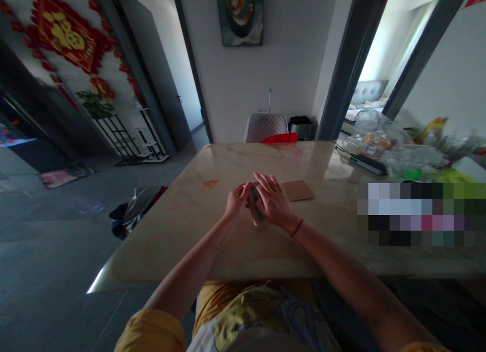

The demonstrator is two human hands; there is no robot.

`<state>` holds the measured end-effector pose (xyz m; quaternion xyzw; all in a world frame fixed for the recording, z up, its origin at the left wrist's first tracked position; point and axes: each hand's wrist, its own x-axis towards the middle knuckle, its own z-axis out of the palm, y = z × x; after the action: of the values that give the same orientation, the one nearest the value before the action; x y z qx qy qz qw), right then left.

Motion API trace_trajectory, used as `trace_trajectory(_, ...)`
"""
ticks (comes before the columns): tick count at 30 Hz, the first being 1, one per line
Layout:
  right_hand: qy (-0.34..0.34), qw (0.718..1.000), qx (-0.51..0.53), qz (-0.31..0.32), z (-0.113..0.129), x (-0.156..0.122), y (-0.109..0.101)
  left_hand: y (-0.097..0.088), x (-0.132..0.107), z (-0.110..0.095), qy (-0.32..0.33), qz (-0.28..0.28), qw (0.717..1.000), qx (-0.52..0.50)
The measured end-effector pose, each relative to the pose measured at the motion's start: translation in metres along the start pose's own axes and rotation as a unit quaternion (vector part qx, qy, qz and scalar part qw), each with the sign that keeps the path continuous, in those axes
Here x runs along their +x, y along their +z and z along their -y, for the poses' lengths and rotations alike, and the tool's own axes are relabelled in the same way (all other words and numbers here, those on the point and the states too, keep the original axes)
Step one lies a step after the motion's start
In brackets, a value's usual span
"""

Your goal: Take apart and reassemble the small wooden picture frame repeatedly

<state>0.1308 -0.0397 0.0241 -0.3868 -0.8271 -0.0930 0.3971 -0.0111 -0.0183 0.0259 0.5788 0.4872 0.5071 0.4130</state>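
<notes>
Both my hands meet over the middle of a pale marble table. My left hand is closed on one end of a small dark object. My right hand lies over the same object with its fingers wrapped across the top. Most of the object is hidden between the hands, so I cannot name it. A thin red band circles my right wrist. A flat brown card lies on the table just right of my right hand, untouched.
Clear plastic bags with food and greens crowd the table's right side beside a dark flat device. A grey chair with a red cloth stands at the far edge. A dark bag lies on the floor, left.
</notes>
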Motion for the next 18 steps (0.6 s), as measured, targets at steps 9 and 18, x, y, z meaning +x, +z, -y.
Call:
trace_trajectory(9,0.007,1.000,0.007,-0.013,-0.0012,-0.0004,0.0064,0.0033,-0.0014,0.0049,0.048,-0.016,0.994,0.095)
trace_trajectory(18,0.047,0.996,0.063,-0.035,-0.0017,-0.0049,0.0102,-0.0014,0.0015,0.0058,0.056,-0.044,0.990,0.124)
